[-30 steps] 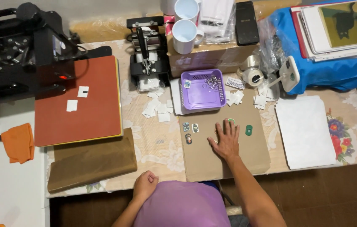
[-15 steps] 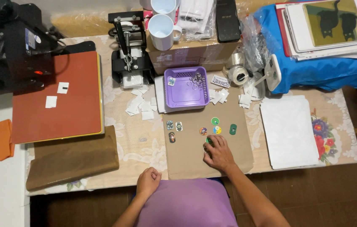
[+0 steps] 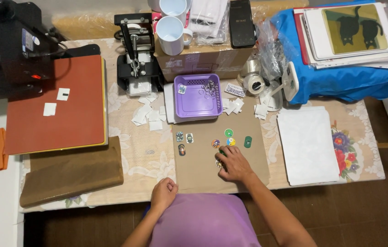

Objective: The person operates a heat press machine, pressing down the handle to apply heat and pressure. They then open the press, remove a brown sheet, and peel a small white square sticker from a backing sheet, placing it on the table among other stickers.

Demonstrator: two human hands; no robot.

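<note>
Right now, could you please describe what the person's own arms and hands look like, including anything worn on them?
Both forearms are bare, with no sleeves reaching them. The left hand and right hand wear no gloves; no ring, watch or bracelet can be made out. A purple top covers the torso.

Small home craft workshop for heat-transfer printing. Flat heat press (image 3: 43,87) with red-brown platen at far left, mug press (image 3: 137,55) beside it, blank white mugs (image 3: 172,28) on a cardboard box (image 3: 203,61). Purple tray (image 3: 197,96) of key rings, tape rolls (image 3: 253,82), all on a lace-patterned tablecloth (image 3: 139,160).
</note>
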